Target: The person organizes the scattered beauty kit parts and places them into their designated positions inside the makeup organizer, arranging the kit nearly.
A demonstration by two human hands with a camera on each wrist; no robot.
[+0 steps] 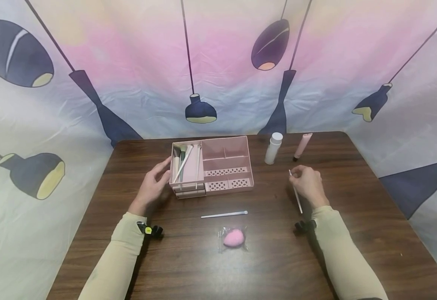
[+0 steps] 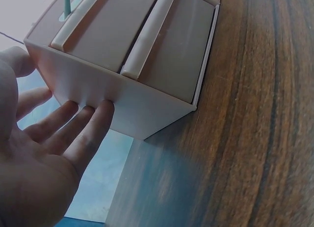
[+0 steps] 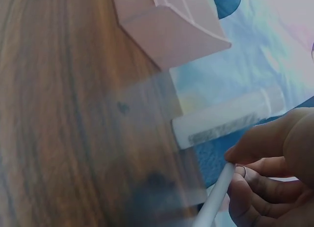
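Note:
A pink makeup organizer [image 1: 227, 163] stands toward the back of the table, with several makeup brushes [image 1: 182, 162] in its left compartment. My left hand [image 1: 153, 183] rests its extended fingers [image 2: 93, 133] against the organizer's left side wall [image 2: 93, 84]. To the right of the organizer, my right hand [image 1: 307, 183] pinches a slim white makeup brush [image 1: 298, 202] between thumb and fingers. Its white handle [image 3: 216, 197] slants downward in the right wrist view. Another makeup brush [image 1: 223, 215] lies on the table in front of the organizer.
A pink makeup sponge [image 1: 234, 238] in clear wrapping lies near the front. Behind my right hand stand a white bottle [image 1: 273, 149] and a pink tube [image 1: 303, 146]. The wooden table [image 1: 270, 266] ends at a printed fabric backdrop [image 1: 147, 62].

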